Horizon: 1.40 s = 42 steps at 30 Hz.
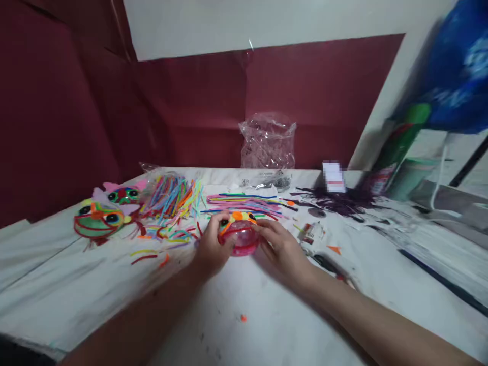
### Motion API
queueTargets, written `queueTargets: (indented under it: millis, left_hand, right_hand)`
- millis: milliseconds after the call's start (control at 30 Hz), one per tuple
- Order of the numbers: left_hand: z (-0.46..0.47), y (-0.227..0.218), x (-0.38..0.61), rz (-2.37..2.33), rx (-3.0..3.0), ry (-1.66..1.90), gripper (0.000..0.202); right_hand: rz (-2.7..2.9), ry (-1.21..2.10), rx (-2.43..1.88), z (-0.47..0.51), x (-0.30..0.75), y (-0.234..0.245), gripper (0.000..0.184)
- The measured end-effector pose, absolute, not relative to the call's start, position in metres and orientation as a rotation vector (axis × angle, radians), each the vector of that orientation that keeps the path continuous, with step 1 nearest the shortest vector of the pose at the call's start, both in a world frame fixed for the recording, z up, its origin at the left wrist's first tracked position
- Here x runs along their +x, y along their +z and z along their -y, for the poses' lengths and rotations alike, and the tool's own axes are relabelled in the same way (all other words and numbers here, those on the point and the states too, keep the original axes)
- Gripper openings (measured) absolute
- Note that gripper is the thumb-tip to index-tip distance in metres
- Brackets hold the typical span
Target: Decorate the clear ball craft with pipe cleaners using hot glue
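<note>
A small round craft ball (242, 238), pink and clear with an orange nose and a dark eye, rests on the white table (267, 315). My left hand (212, 245) grips its left side with curled fingers. My right hand (281, 245) holds its right side, fingertips pressed to the ball. Two finished craft faces lie at the left: a green and red one (98, 220) and a smaller one (124, 195) behind it.
Loose coloured pipe cleaners (173, 198) and a flatter row of them (244, 202) lie behind the ball. A crumpled clear plastic bag (268, 141) stands at the back. Dark purple scraps (339, 201) and a small packet (313, 233) lie to the right.
</note>
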<state>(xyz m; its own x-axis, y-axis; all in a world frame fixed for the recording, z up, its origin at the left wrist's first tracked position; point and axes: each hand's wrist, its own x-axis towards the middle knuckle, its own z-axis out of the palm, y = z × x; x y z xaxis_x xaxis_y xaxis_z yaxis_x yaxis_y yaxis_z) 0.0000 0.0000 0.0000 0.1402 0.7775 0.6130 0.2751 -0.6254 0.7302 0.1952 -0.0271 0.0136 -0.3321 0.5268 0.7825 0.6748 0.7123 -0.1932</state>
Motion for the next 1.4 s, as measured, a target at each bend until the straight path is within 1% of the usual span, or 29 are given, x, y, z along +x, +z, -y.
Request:
queueTargets:
  millis: [133, 367, 533, 700, 800, 967, 1033, 1100, 1233, 1400]
  left_hand:
    - [0.006, 0.010, 0.003, -1.115, 1.956, 1.499, 0.031]
    - [0.006, 0.012, 0.005, -1.099, 1.853, 1.531, 0.029]
    - [0.007, 0.015, 0.009, -1.117, 1.721, 1.566, 0.027]
    - [0.005, 0.016, 0.010, -1.124, 1.631, 1.563, 0.036]
    - [0.003, 0.017, 0.009, -1.143, 1.674, 1.505, 0.034]
    - [0.003, 0.018, 0.006, -1.154, 1.672, 1.471, 0.032]
    - [0.002, 0.018, 0.005, -1.154, 1.672, 1.458, 0.033]
    - [0.003, 0.018, 0.006, -1.165, 1.687, 1.450, 0.033]
    - [0.010, 0.021, 0.010, -1.209, 1.801, 1.436, 0.034]
    - [0.019, 0.025, 0.017, -1.237, 1.954, 1.448, 0.037]
  right_hand:
    - [2.031, -0.242, -0.915, 0.029, 0.194, 0.013, 0.031]
    - [2.075, -0.342, -0.868, 0.032, 0.192, 0.015, 0.029]
    - [2.090, -0.342, -0.864, 0.034, 0.190, 0.015, 0.029]
    - [2.095, -0.304, -0.870, 0.036, 0.189, 0.014, 0.031]
    - [2.031, -0.125, -0.875, 0.035, 0.188, 0.014, 0.032]
    - [1.632, 0.527, -1.006, 0.030, 0.187, 0.015, 0.028]
    - [1.465, 0.724, -1.055, 0.027, 0.187, 0.018, 0.029]
    - [1.376, 0.816, -1.102, 0.026, 0.187, 0.022, 0.033]
    - [1.360, 0.891, -1.157, 0.028, 0.183, 0.029, 0.047]
    - [1.376, 0.963, -1.144, 0.030, 0.177, 0.024, 0.060]
